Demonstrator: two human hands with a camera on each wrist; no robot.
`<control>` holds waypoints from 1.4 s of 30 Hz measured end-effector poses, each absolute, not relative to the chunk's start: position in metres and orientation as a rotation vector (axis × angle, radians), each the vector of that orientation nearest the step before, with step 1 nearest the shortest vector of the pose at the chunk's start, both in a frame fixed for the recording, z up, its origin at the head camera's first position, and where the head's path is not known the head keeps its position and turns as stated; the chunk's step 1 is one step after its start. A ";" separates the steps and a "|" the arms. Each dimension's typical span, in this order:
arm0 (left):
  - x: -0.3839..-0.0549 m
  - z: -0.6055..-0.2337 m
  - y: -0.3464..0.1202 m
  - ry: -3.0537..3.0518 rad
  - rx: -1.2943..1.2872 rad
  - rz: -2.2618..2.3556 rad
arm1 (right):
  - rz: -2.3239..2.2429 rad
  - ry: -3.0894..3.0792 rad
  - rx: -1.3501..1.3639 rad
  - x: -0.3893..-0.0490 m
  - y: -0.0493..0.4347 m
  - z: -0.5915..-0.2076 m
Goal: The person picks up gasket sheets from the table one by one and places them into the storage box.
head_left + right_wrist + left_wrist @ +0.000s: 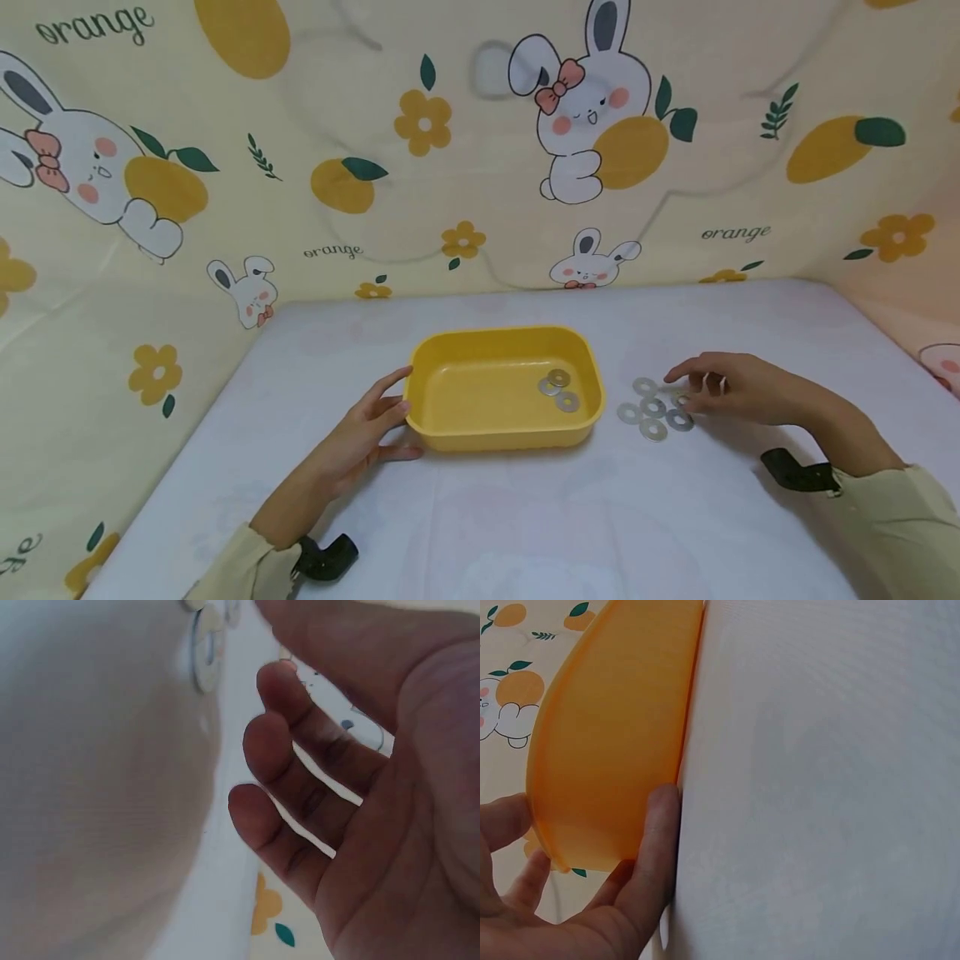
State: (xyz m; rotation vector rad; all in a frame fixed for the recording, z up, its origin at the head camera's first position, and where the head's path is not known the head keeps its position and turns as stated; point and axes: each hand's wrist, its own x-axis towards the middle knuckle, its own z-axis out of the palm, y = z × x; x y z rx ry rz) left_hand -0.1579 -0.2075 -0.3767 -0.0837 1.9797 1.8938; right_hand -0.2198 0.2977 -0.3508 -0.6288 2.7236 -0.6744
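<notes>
A shallow yellow plastic tray (pixel 480 440) stands on the white surface, with three flat metal washers (pixel 567 402) inside near its right end. My left hand (pixel 360 446) touches the tray's left end from outside, fingertips at the rim and thumb low by the front corner. The left wrist view shows these fingers spread against the tray wall (pixel 607 742). Right of the tray lies a loose cluster of several washers (pixel 653 407). Over its right side hovers my right hand (pixel 738 387), index finger stretched out. Its other fingers (pixel 266 746) are loosely bent; its thumb partly covers a washer.
Both wrists wear a black device (pixel 798 472). Behind the white surface (pixel 525 525) rises a cream cloth (pixel 450 183) printed with rabbits and oranges, which also runs along the left and right sides.
</notes>
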 end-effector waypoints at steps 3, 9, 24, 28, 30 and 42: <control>-0.158 -0.375 -0.207 1.982 -0.089 1.891 | -0.666 2.718 -0.611 -0.221 0.301 -0.354; -0.156 -0.373 -0.207 1.979 -0.076 1.894 | -0.645 2.709 -0.572 -0.222 0.299 -0.360; -0.158 -0.376 -0.206 1.998 -0.089 1.896 | -0.661 2.696 -0.541 -0.224 0.303 -0.366; -0.158 -0.377 -0.207 1.993 -0.100 1.904 | -0.682 2.691 -0.579 -0.224 0.302 -0.365; -0.158 -0.377 -0.207 1.992 -0.102 1.903 | -0.676 2.687 -0.599 -0.224 0.302 -0.364; -0.157 -0.374 -0.207 1.974 -0.064 1.908 | -0.623 2.662 -0.636 -0.224 0.311 -0.363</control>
